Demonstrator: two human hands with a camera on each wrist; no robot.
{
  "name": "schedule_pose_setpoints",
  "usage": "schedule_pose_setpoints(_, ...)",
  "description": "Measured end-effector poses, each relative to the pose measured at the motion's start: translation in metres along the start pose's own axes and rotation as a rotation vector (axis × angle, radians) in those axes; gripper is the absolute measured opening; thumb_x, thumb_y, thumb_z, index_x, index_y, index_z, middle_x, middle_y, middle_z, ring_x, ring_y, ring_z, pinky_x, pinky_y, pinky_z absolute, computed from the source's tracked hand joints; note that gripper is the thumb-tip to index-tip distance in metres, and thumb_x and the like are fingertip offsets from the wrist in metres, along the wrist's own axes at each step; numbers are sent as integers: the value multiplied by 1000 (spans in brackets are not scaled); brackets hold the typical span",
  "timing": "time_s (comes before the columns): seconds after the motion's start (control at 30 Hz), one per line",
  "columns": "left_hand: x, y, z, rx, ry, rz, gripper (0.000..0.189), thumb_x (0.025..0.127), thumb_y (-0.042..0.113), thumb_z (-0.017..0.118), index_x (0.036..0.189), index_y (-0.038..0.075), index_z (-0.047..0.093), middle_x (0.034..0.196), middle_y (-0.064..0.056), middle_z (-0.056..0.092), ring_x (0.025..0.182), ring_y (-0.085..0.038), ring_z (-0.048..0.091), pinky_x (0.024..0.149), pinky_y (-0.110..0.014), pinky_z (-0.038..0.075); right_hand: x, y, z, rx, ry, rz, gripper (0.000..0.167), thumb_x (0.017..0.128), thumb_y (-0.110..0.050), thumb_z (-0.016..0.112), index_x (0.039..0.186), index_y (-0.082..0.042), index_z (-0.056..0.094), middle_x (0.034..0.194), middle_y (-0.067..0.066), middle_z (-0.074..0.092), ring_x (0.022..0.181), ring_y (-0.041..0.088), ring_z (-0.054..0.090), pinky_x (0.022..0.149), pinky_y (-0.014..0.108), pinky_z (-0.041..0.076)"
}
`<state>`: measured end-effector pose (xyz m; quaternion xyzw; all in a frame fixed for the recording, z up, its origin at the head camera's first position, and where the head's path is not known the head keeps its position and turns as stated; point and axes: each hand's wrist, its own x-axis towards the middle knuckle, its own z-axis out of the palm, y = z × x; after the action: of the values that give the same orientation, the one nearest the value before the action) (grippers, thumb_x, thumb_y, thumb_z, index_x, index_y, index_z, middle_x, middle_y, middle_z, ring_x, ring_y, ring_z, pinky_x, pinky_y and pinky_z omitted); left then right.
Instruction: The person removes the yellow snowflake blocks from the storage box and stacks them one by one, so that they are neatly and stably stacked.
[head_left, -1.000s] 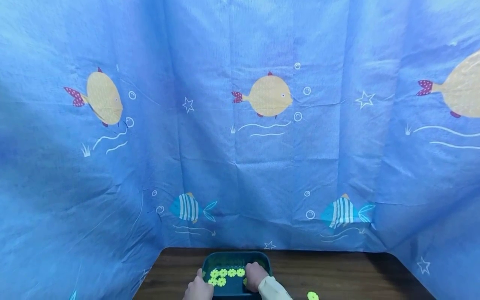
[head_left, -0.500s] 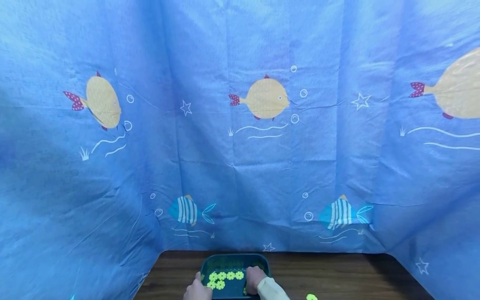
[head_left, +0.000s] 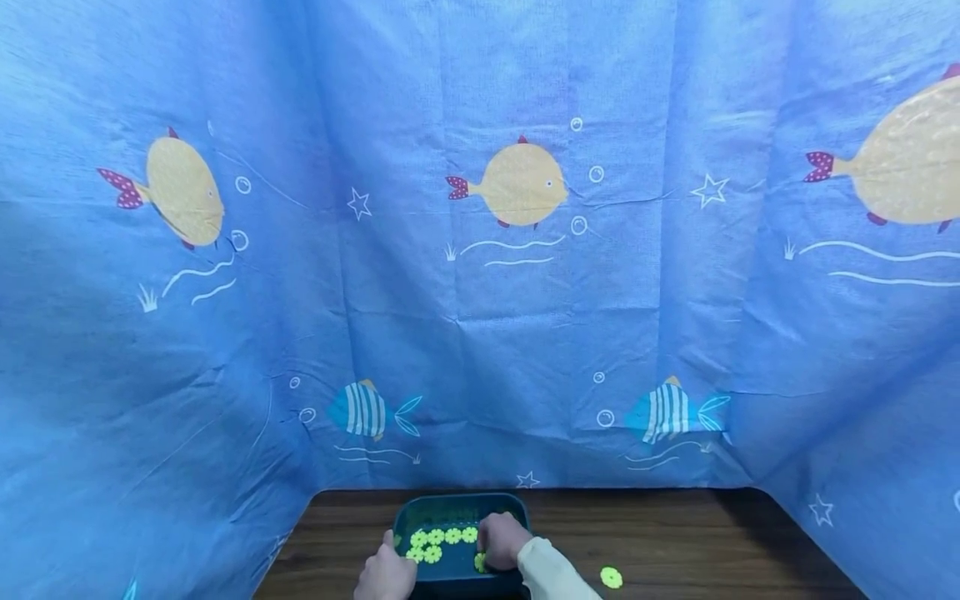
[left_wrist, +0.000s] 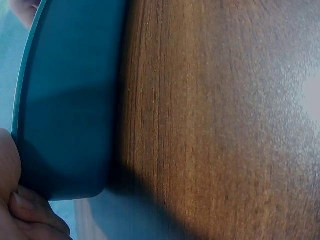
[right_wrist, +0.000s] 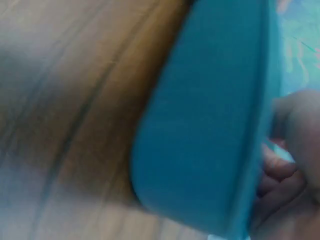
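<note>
A dark teal tray [head_left: 461,575] with raised sides stands on the wooden table. Several yellow flower-shaped pieces [head_left: 453,536] lie in it, forming a row with others below its left end. My left hand [head_left: 386,573] grips the tray's left side; in the left wrist view the thumb lies at the rim and the fingers curl below. Inside the tray at the right, my right hand [head_left: 504,540] has curled fingers at a yellow flower-shaped piece [head_left: 481,562], seemingly pinching it. In the right wrist view the tray wall [right_wrist: 210,115] hides the fingertips.
One more yellow flower-shaped piece [head_left: 611,577] lies on the wooden table [head_left: 675,542], right of the tray. A blue cloth with printed fish [head_left: 522,185] hangs behind the table and along both sides.
The head view has shifted slightly, moving the whole scene left. My right hand stays at the tray's right side, with more of the yellow piece showing under its fingers. The left hand keeps its grip.
</note>
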<state>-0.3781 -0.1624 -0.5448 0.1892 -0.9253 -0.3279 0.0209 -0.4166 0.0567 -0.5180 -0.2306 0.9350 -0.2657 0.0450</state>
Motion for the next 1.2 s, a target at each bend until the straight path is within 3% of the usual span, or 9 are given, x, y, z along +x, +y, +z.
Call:
schedule_pose_setpoints(0.1, -1, 0, 1, -13, 4, -1, 65, 86, 12, 57, 148, -5, 42, 112, -34, 65, 90, -48, 66, 74, -60, 53, 0, 8, -14, 108, 40, -54, 16, 75, 0, 76, 71, -12, 67, 65, -12, 60, 61, 1, 50, 59, 23, 45)
schedule_pose_setpoints(0.23, -2, 0, 1, -24, 10, -1, 67, 85, 12, 57, 148, -4, 42, 114, -34, 65, 89, -47, 66, 75, -60, 52, -3, 23, -36, 179, 114, -99, 6, 82, -7, 73, 77, -10, 71, 72, -8, 68, 65, 3, 56, 62, 25, 48)
schedule_pose_setpoints(0.33, -2, 0, 1, -16, -13, -3, 68, 85, 12, 57, 149, -5, 40, 116, -35, 64, 92, -49, 65, 75, -60, 52, -12, 37, -56, 175, 146, -77, 7, 86, -10, 70, 79, -10, 71, 75, -7, 67, 69, 5, 56, 63, 27, 47)
schedule_pose_setpoints(0.53, -1, -1, 1, -7, -48, -5, 69, 86, 13, 57, 149, -7, 38, 118, -36, 63, 93, -49, 65, 76, -60, 52, -37, 78, -83, 147, 120, 32, 8, 88, -8, 70, 80, -8, 71, 76, -4, 65, 72, 11, 56, 66, 31, 47)
schedule_pose_setpoints(0.77, 0, -2, -5, -38, -21, 9, 70, 84, 15, 56, 149, -5, 38, 117, -36, 62, 89, -45, 64, 77, -62, 51, -68, 122, -85, 79, 123, 132, 7, 81, -2, 71, 77, -6, 69, 71, -3, 63, 68, 12, 55, 63, 30, 46)
schedule_pose_setpoints(0.9, 0, -2, -6, -40, -22, 8, 70, 84, 16, 57, 149, -4, 39, 116, -36, 63, 88, -43, 64, 75, -60, 51, -84, 140, -86, 176, 76, 175, 9, 80, 3, 65, 75, -4, 66, 67, -4, 58, 61, 11, 52, 56, 24, 41)
schedule_pose_setpoints(1.0, 0, -1, -6, -38, -22, 4, 70, 84, 16, 57, 149, -3, 39, 118, -36, 62, 90, -45, 65, 74, -60, 51, -94, 147, -89, 244, 40, 188, 11, 79, 8, 59, 75, -1, 64, 67, -4, 55, 56, 9, 50, 51, 19, 37)
schedule_pose_setpoints(1.2, 1, 0, -4, -28, -28, -15, 70, 85, 17, 58, 150, -3, 39, 121, -37, 60, 93, -45, 64, 77, -60, 51, -107, 145, -87, 221, 31, 263, 15, 76, 10, 53, 72, -1, 62, 64, -3, 54, 54, 10, 49, 47, 18, 33)
